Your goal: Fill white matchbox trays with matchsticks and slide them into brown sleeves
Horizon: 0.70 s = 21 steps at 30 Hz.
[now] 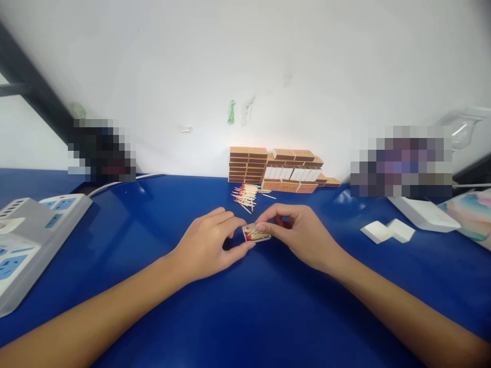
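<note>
A small white matchbox tray holding red-tipped matches lies on the blue table between my hands. My left hand grips its left end between thumb and fingers. Above the tray's right part, my right hand has thumb and index finger pinched together at the matches; whatever is between the fingertips is too small to make out. Just behind the tray is a loose pile of matches with red heads. Stacked matchboxes stand against the wall behind the pile.
Two white paper pieces lie to the right, near a white box-like object. A grey and white power strip occupies the left side. A white cable runs along the table's back left. Blurred patches cover both back corners.
</note>
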Each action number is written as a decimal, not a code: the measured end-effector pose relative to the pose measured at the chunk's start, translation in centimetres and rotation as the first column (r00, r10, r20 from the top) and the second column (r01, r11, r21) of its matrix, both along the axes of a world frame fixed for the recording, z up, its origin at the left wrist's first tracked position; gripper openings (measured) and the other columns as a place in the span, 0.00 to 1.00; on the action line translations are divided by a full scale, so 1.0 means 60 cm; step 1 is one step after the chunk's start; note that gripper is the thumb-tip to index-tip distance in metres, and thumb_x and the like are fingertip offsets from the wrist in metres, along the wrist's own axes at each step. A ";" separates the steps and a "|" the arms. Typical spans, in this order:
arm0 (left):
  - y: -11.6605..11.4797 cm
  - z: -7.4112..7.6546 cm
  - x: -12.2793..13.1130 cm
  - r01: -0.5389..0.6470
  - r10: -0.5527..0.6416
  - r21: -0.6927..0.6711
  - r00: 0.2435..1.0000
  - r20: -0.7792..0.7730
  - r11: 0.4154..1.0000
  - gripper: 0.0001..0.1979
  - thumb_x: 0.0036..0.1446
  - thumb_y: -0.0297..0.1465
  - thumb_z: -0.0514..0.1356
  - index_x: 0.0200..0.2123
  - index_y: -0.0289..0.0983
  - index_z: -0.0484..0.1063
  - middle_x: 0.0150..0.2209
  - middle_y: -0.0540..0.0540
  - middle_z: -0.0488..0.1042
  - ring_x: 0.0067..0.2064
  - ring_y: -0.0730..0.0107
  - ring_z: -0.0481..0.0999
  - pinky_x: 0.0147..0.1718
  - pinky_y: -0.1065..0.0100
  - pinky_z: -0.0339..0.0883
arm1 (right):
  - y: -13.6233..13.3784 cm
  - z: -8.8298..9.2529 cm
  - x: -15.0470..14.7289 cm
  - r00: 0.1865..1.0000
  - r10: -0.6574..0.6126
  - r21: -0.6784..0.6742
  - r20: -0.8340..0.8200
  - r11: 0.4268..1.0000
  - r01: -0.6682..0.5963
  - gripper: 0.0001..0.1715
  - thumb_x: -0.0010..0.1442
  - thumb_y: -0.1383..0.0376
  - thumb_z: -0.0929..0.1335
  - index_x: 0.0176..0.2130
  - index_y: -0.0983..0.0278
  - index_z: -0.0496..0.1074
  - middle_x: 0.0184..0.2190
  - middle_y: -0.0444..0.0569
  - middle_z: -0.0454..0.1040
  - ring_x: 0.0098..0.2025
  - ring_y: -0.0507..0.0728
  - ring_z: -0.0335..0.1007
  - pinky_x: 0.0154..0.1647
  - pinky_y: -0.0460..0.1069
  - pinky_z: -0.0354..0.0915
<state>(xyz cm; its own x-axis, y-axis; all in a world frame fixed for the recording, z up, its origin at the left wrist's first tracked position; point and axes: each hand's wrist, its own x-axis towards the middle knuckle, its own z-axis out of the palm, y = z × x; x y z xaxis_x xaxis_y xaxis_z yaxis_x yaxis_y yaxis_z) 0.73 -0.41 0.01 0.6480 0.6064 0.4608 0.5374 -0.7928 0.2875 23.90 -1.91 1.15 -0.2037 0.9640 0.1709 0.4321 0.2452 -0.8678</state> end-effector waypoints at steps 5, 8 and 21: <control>0.001 0.000 -0.001 -0.017 0.016 0.029 0.999 0.034 0.999 0.12 0.66 0.41 0.63 0.42 0.37 0.77 0.29 0.51 0.71 0.33 0.68 0.68 0.35 0.64 0.63 | 0.001 -0.005 -0.006 0.999 -0.019 0.007 -0.030 1.000 0.019 0.10 0.62 0.56 0.74 0.34 0.59 0.82 0.35 0.47 0.77 0.34 0.55 0.66 0.36 0.53 0.62; 0.002 0.000 -0.001 -0.019 0.018 0.033 0.999 0.045 0.999 0.12 0.66 0.40 0.63 0.43 0.36 0.77 0.29 0.51 0.71 0.32 0.68 0.68 0.34 0.64 0.63 | 0.000 -0.006 -0.008 0.995 -0.018 -0.040 -0.095 0.999 0.015 0.11 0.62 0.55 0.74 0.35 0.59 0.81 0.37 0.48 0.78 0.39 0.57 0.71 0.41 0.54 0.65; 0.001 0.003 -0.002 -0.026 0.022 -0.065 0.998 -0.062 0.998 0.12 0.66 0.40 0.63 0.44 0.38 0.78 0.32 0.49 0.72 0.36 0.65 0.70 0.36 0.64 0.65 | 0.016 -0.019 0.015 0.969 -0.136 0.158 0.205 0.982 0.104 0.10 0.66 0.57 0.70 0.37 0.59 0.79 0.38 0.48 0.76 0.35 0.56 0.68 0.37 0.52 0.65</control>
